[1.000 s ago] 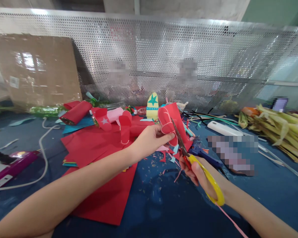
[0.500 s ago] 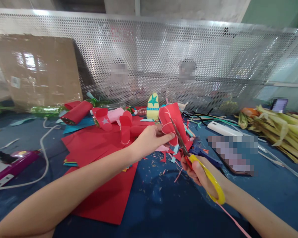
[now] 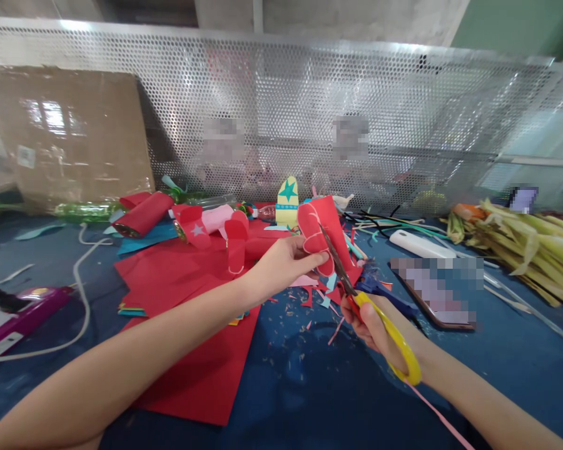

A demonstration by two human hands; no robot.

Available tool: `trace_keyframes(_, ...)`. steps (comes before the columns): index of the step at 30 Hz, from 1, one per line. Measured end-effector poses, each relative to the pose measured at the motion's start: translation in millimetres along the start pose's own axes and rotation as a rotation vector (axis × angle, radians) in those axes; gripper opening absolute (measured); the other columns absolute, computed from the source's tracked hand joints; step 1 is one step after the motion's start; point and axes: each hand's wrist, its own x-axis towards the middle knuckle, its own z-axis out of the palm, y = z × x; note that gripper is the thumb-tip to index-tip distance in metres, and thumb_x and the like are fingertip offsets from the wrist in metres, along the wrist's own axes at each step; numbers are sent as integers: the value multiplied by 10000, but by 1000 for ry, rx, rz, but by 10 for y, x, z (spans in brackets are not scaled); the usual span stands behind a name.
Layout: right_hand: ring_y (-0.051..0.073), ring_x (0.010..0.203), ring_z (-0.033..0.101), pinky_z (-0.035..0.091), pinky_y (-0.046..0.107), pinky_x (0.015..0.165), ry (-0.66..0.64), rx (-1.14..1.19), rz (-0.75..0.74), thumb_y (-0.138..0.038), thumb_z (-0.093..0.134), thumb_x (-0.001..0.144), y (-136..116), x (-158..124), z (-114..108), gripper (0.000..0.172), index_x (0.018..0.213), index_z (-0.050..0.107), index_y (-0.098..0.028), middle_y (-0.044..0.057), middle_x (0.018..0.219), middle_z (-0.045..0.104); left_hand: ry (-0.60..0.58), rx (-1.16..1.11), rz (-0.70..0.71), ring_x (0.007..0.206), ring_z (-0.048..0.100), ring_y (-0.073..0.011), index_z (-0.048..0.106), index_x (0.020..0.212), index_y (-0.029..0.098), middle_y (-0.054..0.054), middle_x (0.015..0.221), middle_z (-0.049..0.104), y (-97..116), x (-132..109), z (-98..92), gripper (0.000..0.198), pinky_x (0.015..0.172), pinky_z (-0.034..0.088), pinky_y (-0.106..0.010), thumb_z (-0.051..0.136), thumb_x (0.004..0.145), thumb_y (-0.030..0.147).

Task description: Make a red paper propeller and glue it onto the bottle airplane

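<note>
Between the thumb and fingers of my left hand (image 3: 295, 256) is a piece of red paper (image 3: 332, 219), marked with a pale curved outline and partly cut. My right hand (image 3: 373, 325) grips scissors (image 3: 391, 337) with yellow and red handles. Their blades lie across the paper just right of my left fingertips. Left of my hands, a red paper figure with rounded lobes (image 3: 237, 240) stands near a red paper roll with a silver star (image 3: 194, 226). Sheets of red paper (image 3: 201, 381) lie under my left forearm.
Paper scraps (image 3: 307, 297) litter the blue table below my hands. A phone (image 3: 434, 294) and dried husks (image 3: 520, 244) lie at right, a purple power strip (image 3: 32, 312) at left. A yellow paper piece with a green star (image 3: 288, 200) stands before the perforated metal screen (image 3: 281, 94).
The view has shifted very slightly. Both hands, the scissors and the red paper keep nearly the same pose, with the blades still on the paper.
</note>
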Motion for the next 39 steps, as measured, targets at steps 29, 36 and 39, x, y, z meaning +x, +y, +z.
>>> trace_keyframes(29,91,461,289,242,230,405,-97,-89,-52,-719,197,856,-48,49,-21,552,718,364,-211,-56,572,308,48,132,3,579,620,-120,597,659,154,4,614,653,-1,12,-17,206,586,482,-224,580,822,280)
trace_keyframes(36,94,453,254,223,235,401,-91,-96,-43,-706,184,867,-83,48,-17,561,677,369,-212,-66,526,246,72,173,-26,535,601,-109,572,626,157,19,563,615,-3,23,-11,221,533,454,-203,579,823,258)
trace_keyframes(39,105,482,292,266,237,431,-59,-93,-38,-703,213,865,-70,41,-7,566,660,395,-207,-50,543,287,74,177,-35,542,603,-110,563,633,158,21,568,613,18,16,-4,209,525,451,-200,579,821,250)
